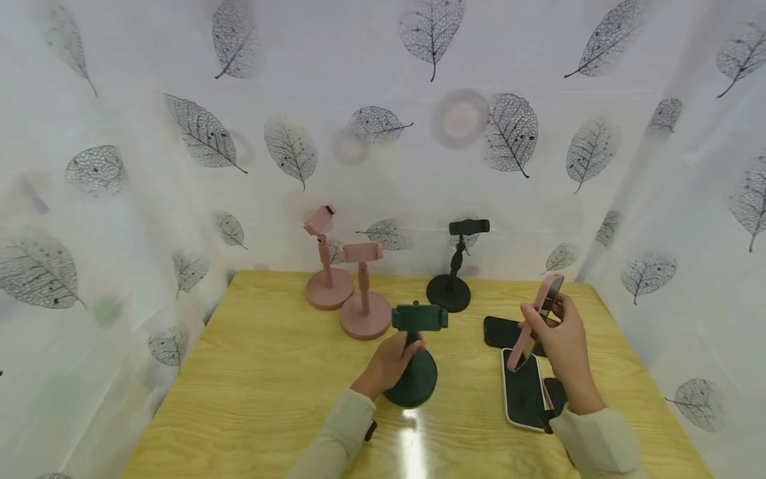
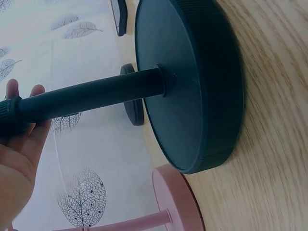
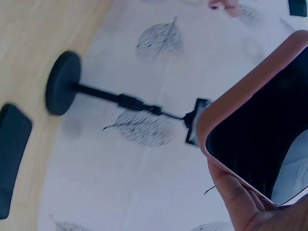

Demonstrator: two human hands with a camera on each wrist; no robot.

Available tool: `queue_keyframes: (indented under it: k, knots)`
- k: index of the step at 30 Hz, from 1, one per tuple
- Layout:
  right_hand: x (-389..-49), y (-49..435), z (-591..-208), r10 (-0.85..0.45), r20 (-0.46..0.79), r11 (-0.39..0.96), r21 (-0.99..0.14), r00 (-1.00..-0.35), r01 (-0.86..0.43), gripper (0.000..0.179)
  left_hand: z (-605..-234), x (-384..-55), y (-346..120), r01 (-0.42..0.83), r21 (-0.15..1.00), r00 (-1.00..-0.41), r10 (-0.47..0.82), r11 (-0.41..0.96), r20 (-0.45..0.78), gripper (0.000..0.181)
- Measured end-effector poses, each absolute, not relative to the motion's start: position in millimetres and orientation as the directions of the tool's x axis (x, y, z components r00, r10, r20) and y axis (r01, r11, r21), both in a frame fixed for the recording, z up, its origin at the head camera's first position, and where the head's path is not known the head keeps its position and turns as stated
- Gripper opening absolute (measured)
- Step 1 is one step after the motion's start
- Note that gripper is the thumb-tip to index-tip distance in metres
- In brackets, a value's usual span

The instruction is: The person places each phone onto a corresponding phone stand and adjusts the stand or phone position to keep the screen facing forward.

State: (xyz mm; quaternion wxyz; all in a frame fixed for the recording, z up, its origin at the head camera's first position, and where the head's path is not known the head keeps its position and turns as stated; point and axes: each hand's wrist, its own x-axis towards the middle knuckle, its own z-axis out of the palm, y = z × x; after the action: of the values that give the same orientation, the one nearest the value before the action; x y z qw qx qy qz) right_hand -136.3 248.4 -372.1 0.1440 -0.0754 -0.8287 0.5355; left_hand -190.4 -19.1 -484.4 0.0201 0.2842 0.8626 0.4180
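Observation:
My left hand [image 1: 389,362] grips the stem of a dark green phone stand [image 1: 420,318], which has a round base and a clamp holder on top. In the left wrist view the fingers wrap the upper stem of the green stand [image 2: 96,98], beside its collar. My right hand [image 1: 565,342] holds a phone in a pink case [image 1: 532,326], tilted above other phones. A phone with a white edge [image 1: 523,392] lies below it, and a black phone [image 1: 501,331] lies just behind. In the right wrist view the dark screen of the pink-cased phone [image 3: 255,130] shows, with fingers under its edge.
Two pink phone stands [image 1: 366,316] [image 1: 329,289] are at the back left. A black phone stand [image 1: 449,293] is at the back, right of centre. Another dark phone [image 1: 556,392] lies partly hidden near the right wrist. A leaf-patterned curtain [image 1: 383,179] surrounds the wooden table [image 1: 239,399].

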Motion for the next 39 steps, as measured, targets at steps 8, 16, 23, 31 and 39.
queue_keyframes:
  k: [8,16,23,31,39]
  knots:
    - [-133,216,-348,0.168,0.229,0.273,-0.946,-0.959,-0.178,0.026,-485,-195,-14,0.448,0.742,-0.848,0.499,0.500,0.176,0.028]
    - [-137,207,-351,0.100,0.182,0.472,-0.874,-0.978,-0.115,0.043,-486,-195,-12,0.442,0.754,-0.845,0.508,0.485,0.168,0.029]
    - [-157,220,-396,0.058,-0.011,0.681,-0.731,-0.998,0.047,0.073,-484,-197,-13,0.454,0.756,-0.838,0.516,0.472,0.181,0.030]
    - [-173,231,-446,0.031,-0.183,0.777,-0.615,-0.983,0.139,0.084,-485,-197,-14,0.449,0.761,-0.834,0.526,0.468,0.168,0.036]
    - [-193,237,-474,-0.138,-0.149,0.895,-0.441,-0.979,-0.059,0.080,-485,-198,-13,0.438,0.762,-0.841,0.517,0.477,0.160,0.028]
